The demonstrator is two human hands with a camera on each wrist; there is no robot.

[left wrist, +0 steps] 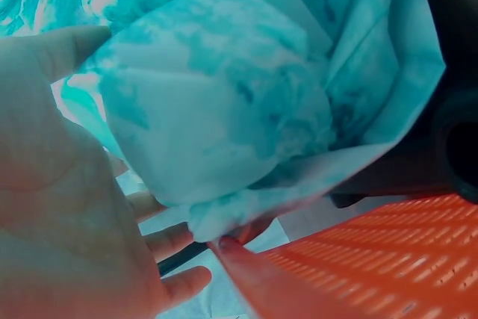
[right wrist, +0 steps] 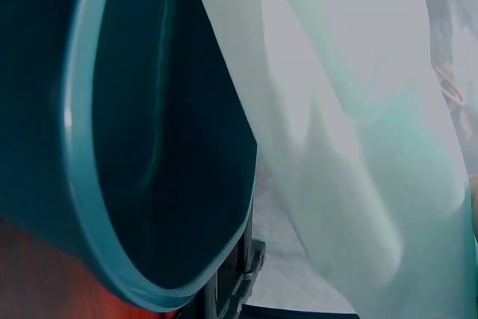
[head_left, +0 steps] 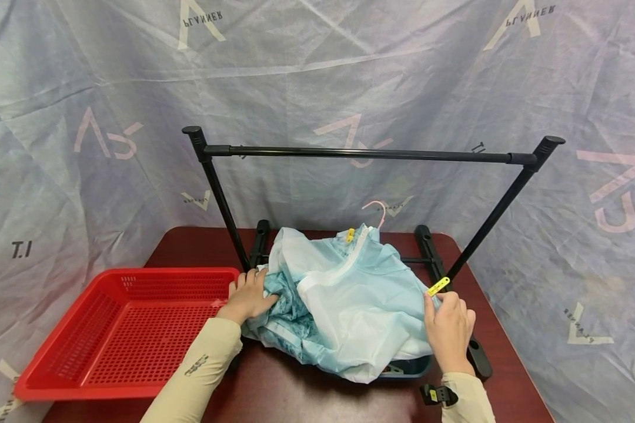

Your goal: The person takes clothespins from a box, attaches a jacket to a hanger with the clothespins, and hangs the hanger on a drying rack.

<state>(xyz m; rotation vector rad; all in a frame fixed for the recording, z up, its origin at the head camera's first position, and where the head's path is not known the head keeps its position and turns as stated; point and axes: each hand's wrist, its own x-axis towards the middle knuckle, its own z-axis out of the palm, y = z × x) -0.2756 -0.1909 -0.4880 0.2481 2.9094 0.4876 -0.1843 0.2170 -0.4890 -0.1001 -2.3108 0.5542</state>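
A light blue and white jacket (head_left: 360,299) lies bunched over a dark blue basin (head_left: 413,369), its patterned lining showing on the left. A pink hanger's hook (head_left: 382,211) rises from its collar, where a small yellow clip (head_left: 350,235) sits. My left hand (head_left: 250,296) rests on the left side of the bunched fabric with fingers extended; the left wrist view shows its thumb against the lining. With thumb and fingers my right hand (head_left: 450,329) pinches the jacket's right edge. A yellow strip with holes (head_left: 438,286), perhaps a clip, sticks out just above that thumb.
A red perforated basket (head_left: 122,388) stands left, near my left hand. Behind the jacket rises a black garment rack (head_left: 360,154), its feet on the dark red table (head_left: 286,399). A grey printed curtain (head_left: 275,94) hangs behind.
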